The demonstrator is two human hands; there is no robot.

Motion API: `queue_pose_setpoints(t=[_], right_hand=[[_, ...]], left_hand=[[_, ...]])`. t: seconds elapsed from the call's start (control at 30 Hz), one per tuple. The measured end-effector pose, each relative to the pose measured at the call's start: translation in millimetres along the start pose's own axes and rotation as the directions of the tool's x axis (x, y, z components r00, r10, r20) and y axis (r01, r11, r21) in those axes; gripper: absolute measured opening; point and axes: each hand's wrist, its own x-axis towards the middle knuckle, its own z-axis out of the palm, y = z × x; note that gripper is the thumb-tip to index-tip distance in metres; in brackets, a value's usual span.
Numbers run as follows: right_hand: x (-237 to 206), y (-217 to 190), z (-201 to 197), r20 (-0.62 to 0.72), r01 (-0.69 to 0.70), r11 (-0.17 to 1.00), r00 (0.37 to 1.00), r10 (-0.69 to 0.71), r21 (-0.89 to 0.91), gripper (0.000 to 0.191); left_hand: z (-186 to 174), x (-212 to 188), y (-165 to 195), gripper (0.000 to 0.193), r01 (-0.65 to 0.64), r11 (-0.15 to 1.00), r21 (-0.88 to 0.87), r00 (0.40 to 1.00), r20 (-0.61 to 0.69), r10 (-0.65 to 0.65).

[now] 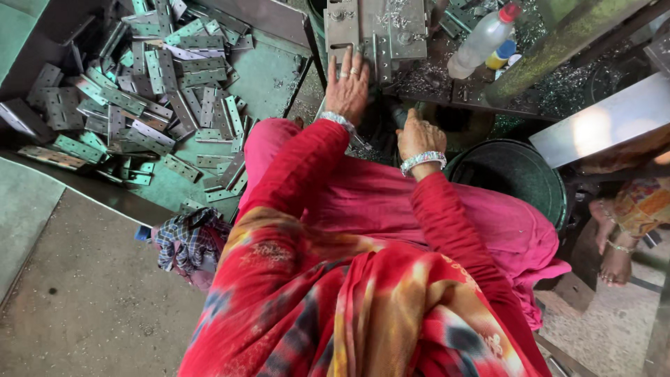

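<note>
hinge plate (375, 59) feeding at the press (380, 28), twelve o'clock: left hand (347, 84) flat, fingers spread on it; right hand (417, 136) curled shut, contents unclear. next, likely precise seating.

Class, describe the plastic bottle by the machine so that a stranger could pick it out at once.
Find the grey metal machine above the person's hands. Just right of it, on the shavings-strewn bench, a clear plastic bottle lies tilted. Its red cap sets it apart from the smaller yellow, blue-capped bottle beside it.
</note>
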Motion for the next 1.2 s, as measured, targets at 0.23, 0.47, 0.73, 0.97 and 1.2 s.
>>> queue_pose_setpoints(t=[0.23, 0.47, 0.73, 0.97, 1.2], right_hand=[[6.1, 12.7, 14.9, -0.018, 0.023, 0.999, 1.0, -0.024, -0.048, 0.024], [3.6, 7.8, 3.6, 0.043, -0.01, 1.0, 0.999, 0.01, -0.017, 0.039], [-0.4, 2.6, -3.0, 0.066, -0.012, 0.999, 0.998, 0.015, -0.042, 0.028], [6.2, 12.1, 8.7, 0.119, -0.017, 0.998, 0.993, 0.023, -0.054, 0.036], [-30.3, 42.0, 90.6, 0.19, -0.1, 0.973, 0.98, 0.061, 0.208, 0.062]], left_hand=[[-32.2, 66.5, -8.7, 0.036, 0.225, 0.917, -0.328, 0.968, 0.187, -0.17], [-40.0, 124.4, 34.1, 0.023, 0.182, 0.983, 0.001, 0.983, 0.04, -0.182], [-29.1, 44.8, 29.5, 0.031, 0.204, 0.975, -0.086, 0.976, 0.098, -0.196], [-21.7, 60.1, 16.5, 0.046, 0.247, 0.967, -0.064, 0.908, 0.364, -0.208], [-3.0, 72.4, 24.2, 0.043, 0.231, 0.972, 0.043, 0.965, 0.12, -0.235]])
